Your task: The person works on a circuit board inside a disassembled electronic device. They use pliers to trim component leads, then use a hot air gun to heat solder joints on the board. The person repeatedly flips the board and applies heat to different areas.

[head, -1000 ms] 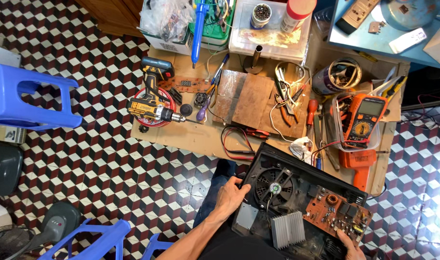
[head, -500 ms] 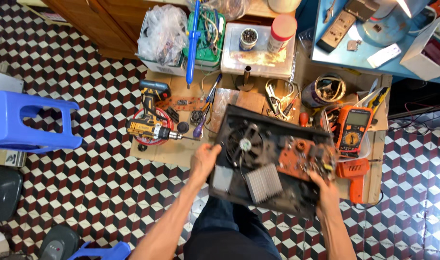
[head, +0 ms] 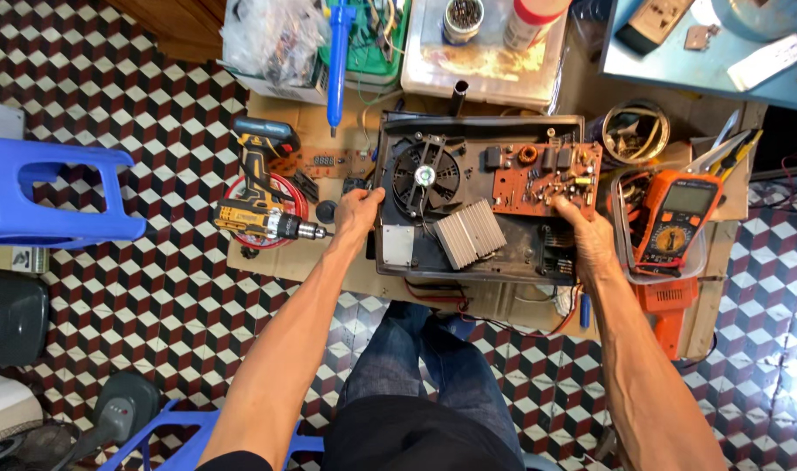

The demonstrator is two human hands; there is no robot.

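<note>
While the person's knees in blue jeans (head: 424,349) fill the near foreground, both arms reach forward to an opened black appliance housing (head: 481,201) lying flat on a sheet of cardboard (head: 267,262) spread over the tiled floor (head: 154,331). The left hand (head: 356,214) has its grip closed on the housing's left edge, and the right hand (head: 586,235) clamps the right edge beside an orange circuit board (head: 547,179); inside also sit a round black fan (head: 426,177) and a ribbed grey heat sink (head: 471,233). Just left of the left hand a yellow cordless drill (head: 259,214) lies across a red ring, its bit pointing at the wrist. Just right of the right hand an orange multimeter (head: 677,222) rests in a clear tray, above an orange tool. Red and black wires trail under the housing's near edge. Beyond it stand a clear plastic box (head: 485,61), a blue desoldering pump (head: 337,52) and a bag of parts. A blue stool (head: 41,192) stands well apart on the left, with open floor between it and the cardboard.
</note>
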